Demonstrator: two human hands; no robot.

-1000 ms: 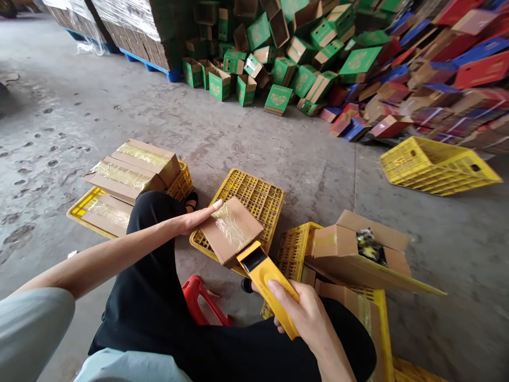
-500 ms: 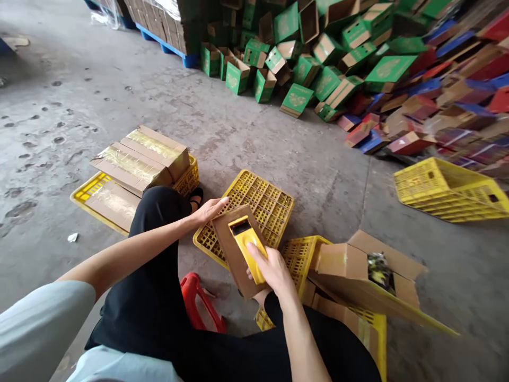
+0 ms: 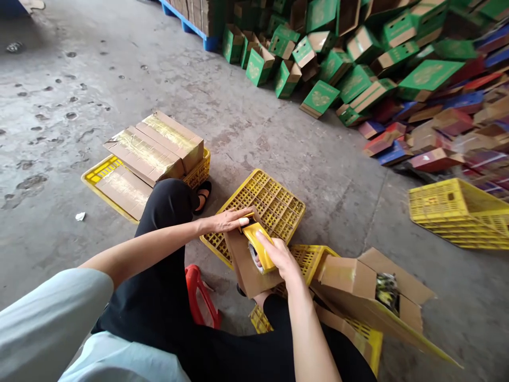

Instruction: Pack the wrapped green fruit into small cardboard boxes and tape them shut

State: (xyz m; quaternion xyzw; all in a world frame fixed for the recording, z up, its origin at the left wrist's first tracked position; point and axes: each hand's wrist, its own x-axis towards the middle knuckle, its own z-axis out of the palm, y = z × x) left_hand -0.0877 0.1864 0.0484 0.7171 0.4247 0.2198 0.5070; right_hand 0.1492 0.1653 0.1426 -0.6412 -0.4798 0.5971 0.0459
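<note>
My right hand [image 3: 278, 255] is closed around a yellow tape dispenser [image 3: 258, 241], with part of its tape roll showing below the body. The dispenser is tilted over a brown cardboard box [image 3: 239, 260]. My left hand [image 3: 228, 220] has its fingers stretched out at the box's far end, with the thumb at the dispenser's front edge. I cannot tell whether the thumb touches it. Under the box lies an upturned yellow plastic crate [image 3: 278, 204].
Taped boxes [image 3: 153, 151] sit in a yellow crate [image 3: 89, 178] at left. An open carton [image 3: 345, 276] with dark packets inside stands at right. A red stool [image 3: 194, 292] is below me. Green boxes [image 3: 322, 98] are piled behind, and another yellow crate [image 3: 437, 204] stands far right.
My left hand has moved right, from the box's edge to the dispenser's front. The dispenser has tilted, so its roll now shows. The whole view has shifted slightly.
</note>
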